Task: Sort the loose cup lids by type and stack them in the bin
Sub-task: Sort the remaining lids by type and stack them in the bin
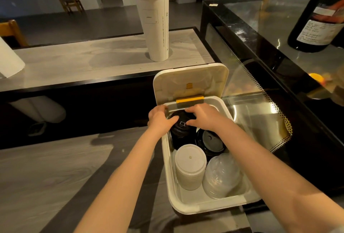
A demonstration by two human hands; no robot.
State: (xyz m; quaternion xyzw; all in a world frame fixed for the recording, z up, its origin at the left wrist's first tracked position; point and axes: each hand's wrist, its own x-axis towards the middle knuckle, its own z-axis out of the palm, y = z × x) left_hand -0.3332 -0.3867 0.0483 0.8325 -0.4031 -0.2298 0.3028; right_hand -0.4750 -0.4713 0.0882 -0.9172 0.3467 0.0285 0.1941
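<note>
Fingers [191, 110] of the left hand [160, 119] and right hand [203, 117] grip the black lid stack [181, 136] at the far end of the bin [195, 207], a white stack [189, 165] and a clear stack [221, 176] stand nearer, so sorting looks nearly done.

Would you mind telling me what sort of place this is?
Most likely a café or drinks bar: stacked paper cups stand on the counter, a white bin holds stacks of cup lids, and a glass display case runs along the right.
</note>
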